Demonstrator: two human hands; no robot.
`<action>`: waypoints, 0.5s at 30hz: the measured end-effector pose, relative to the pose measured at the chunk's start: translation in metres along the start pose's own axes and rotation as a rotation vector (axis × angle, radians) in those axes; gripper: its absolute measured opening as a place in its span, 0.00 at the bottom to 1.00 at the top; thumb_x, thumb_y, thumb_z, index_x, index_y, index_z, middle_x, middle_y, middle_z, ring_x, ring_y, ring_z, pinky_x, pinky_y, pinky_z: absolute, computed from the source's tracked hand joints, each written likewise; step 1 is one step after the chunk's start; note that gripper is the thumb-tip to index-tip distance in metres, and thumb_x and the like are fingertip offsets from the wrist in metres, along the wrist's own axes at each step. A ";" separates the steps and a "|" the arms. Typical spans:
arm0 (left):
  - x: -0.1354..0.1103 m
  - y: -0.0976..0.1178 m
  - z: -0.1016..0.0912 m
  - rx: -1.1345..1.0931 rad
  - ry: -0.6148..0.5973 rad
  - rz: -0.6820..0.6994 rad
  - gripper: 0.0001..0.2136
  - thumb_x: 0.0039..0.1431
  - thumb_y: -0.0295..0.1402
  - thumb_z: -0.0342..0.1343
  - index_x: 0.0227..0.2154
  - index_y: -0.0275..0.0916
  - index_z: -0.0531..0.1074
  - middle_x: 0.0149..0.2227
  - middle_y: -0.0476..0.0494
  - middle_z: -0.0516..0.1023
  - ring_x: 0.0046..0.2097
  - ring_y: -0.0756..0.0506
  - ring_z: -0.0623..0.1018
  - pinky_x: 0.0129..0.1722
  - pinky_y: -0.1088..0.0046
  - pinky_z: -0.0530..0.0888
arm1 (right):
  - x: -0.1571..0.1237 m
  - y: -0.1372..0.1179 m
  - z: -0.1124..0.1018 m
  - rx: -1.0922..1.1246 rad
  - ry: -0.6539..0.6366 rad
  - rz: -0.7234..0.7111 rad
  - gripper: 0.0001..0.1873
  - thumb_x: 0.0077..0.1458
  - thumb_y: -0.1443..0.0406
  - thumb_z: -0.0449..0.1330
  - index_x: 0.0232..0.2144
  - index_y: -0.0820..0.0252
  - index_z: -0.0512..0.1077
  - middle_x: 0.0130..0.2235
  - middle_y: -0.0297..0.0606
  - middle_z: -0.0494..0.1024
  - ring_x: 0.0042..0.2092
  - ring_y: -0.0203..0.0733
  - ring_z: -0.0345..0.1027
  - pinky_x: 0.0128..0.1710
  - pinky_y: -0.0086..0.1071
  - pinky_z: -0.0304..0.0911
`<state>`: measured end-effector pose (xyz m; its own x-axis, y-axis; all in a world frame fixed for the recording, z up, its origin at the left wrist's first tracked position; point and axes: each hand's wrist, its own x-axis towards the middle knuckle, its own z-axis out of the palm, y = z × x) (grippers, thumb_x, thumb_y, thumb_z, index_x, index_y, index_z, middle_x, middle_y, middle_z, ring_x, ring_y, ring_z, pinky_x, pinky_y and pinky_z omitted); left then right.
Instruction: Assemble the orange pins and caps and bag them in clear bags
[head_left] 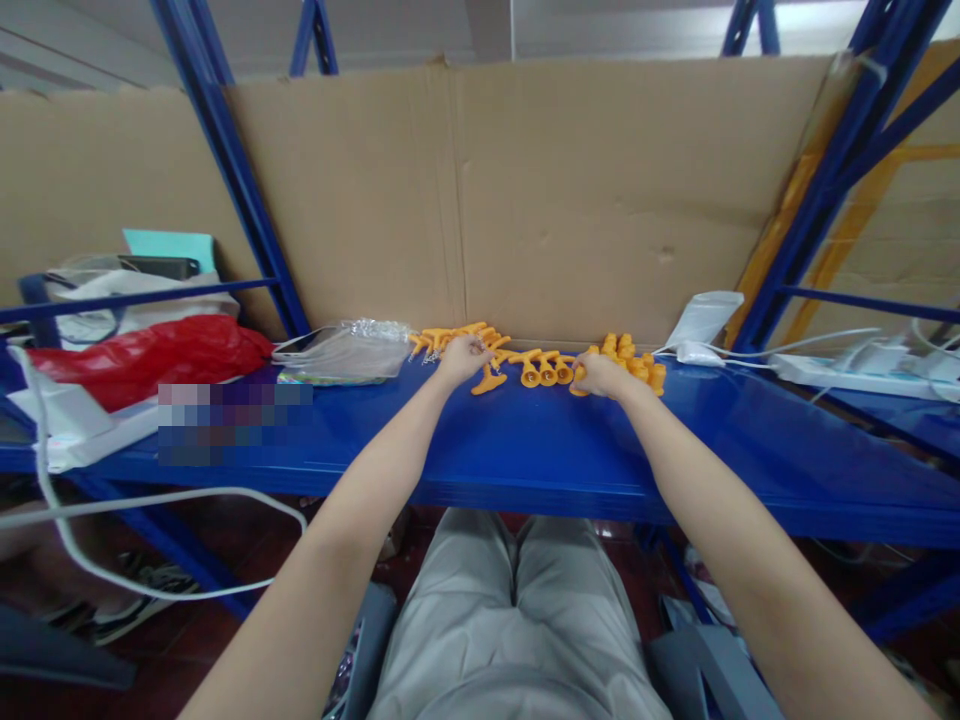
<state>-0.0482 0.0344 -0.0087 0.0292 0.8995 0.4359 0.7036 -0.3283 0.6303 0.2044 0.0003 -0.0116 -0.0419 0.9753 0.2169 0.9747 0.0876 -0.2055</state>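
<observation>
My left hand (pixel 460 360) is at the heap of orange T-shaped plastic handles (pixel 427 340), some with short metal chains. Its fingers are curled in, and what they pinch is too small to make out. Just below it, one loose curved orange handle (pixel 490 381) lies on the blue tabletop (pixel 510 440). My right hand (pixel 600 377) is closed on an orange cup-shaped piece (pixel 578 386), its fingers partly hiding it. Between the hands, several orange cup-shaped pieces with handles (pixel 547 371) lie in a row, their round openings toward me. More upright orange cups (pixel 621 348) cluster behind my right hand.
A cardboard sheet (pixel 570 200) stands along the back between blue posts. Clear plastic bags (pixel 352 350) and a red bag (pixel 157 355) lie to the left. At the right are a white packet (pixel 703 322), cables and a power strip (pixel 862 375). A white cable (pixel 180 493) hangs at front left.
</observation>
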 end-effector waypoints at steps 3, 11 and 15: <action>-0.005 0.005 0.002 -0.098 -0.095 0.036 0.08 0.55 0.32 0.64 0.27 0.35 0.71 0.20 0.52 0.70 0.21 0.53 0.70 0.24 0.78 0.67 | -0.002 -0.003 -0.002 0.012 -0.018 0.044 0.16 0.46 0.73 0.64 0.40 0.61 0.76 0.40 0.45 0.81 0.44 0.54 0.76 0.42 0.39 0.68; -0.009 -0.003 0.005 -0.087 -0.454 0.051 0.09 0.53 0.32 0.66 0.25 0.35 0.71 0.17 0.55 0.67 0.18 0.55 0.66 0.19 0.80 0.63 | 0.000 0.003 0.001 0.093 -0.095 0.062 0.05 0.46 0.71 0.66 0.30 0.64 0.77 0.35 0.50 0.80 0.43 0.58 0.76 0.42 0.44 0.69; -0.009 -0.006 0.005 -0.024 -0.397 0.053 0.06 0.49 0.26 0.65 0.31 0.34 0.75 0.25 0.52 0.75 0.24 0.54 0.71 0.22 0.81 0.67 | 0.012 0.016 0.013 0.092 0.103 -0.014 0.22 0.37 0.67 0.74 0.39 0.64 0.78 0.44 0.58 0.79 0.52 0.70 0.69 0.46 0.55 0.67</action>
<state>-0.0492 0.0298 -0.0189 0.3404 0.9212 0.1886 0.6770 -0.3793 0.6307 0.2169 0.0163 -0.0247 -0.0276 0.9482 0.3165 0.9498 0.1236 -0.2875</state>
